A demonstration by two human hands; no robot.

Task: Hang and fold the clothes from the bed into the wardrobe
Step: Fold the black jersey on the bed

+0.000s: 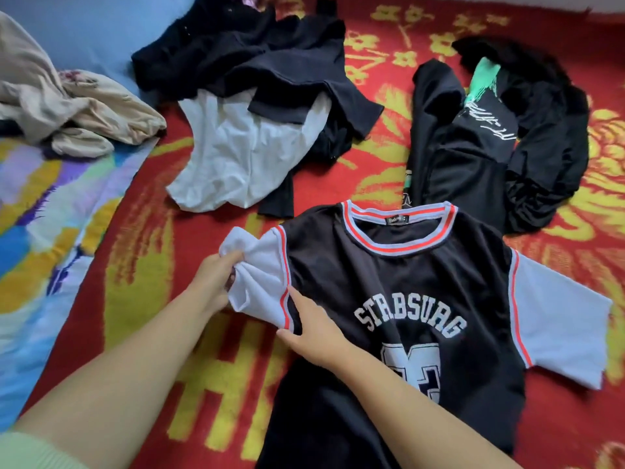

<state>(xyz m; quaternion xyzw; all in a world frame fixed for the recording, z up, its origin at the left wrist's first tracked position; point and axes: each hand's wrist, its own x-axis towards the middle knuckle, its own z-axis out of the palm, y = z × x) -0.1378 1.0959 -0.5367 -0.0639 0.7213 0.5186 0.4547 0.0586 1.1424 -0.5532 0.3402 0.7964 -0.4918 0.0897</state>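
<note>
Red floral blanket (338,184) under black jersey (389,289), near front edge; left hand (213,282) clenched on its bunched white sleeve (257,275), right hand (314,330) flat, fingers straight, pressing shoulder seam.

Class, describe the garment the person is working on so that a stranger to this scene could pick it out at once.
On the red and yellow patterned blanket, look at the garment laid flat nearest the viewer: the black jersey with white sleeves. The left hand grips its bunched sleeve, and the right hand presses its chest. Unlike the crumpled dark piles beyond it, it has white lettering and an orange-striped collar.
</note>
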